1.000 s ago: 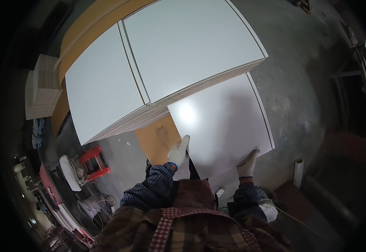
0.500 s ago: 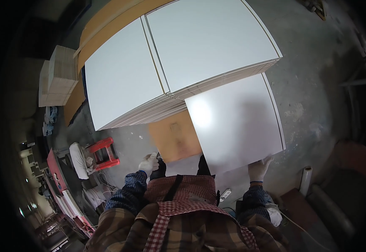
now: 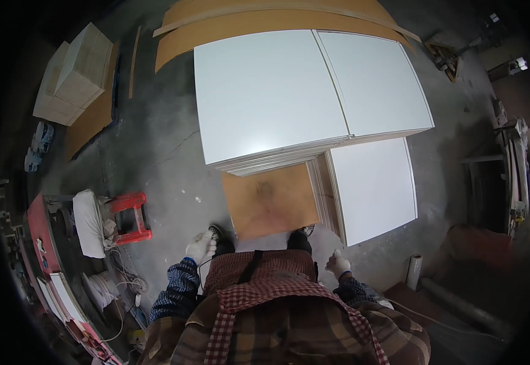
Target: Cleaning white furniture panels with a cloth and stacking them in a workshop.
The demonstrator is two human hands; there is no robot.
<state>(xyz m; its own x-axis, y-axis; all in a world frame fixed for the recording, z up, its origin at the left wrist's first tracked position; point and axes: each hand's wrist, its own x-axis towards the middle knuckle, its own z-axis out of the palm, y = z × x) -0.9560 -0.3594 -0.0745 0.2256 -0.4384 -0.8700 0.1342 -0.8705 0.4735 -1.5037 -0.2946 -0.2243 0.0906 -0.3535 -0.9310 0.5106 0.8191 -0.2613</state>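
Observation:
A white panel (image 3: 374, 188) lies on top of a stack of boards at the right front, its edges roughly in line with the stack below. My right hand (image 3: 338, 264), in a white glove, is just in front of that stack's near corner, apart from it, its fingers curled with nothing visible in them. My left hand (image 3: 201, 246), also gloved, hangs by my left leg with fingers closed. A thin dark cord runs down beside it; what the fingers hold is hidden. Between the stacks and my feet lies a brown board (image 3: 271, 204) with dark smudges.
Two larger stacks topped with white panels (image 3: 265, 97) (image 3: 377, 85) stand side by side ahead. Left are a red stool (image 3: 132, 217), a white-covered bundle (image 3: 88, 222) and coiled cable (image 3: 132, 283). Pale blocks (image 3: 82, 76) stand far left; a white roll (image 3: 414, 272) is at right.
The right panel has come down onto its stack, and my right hand has let go of its near edge and drawn back toward me. The view has turned; my left hand stays closed.

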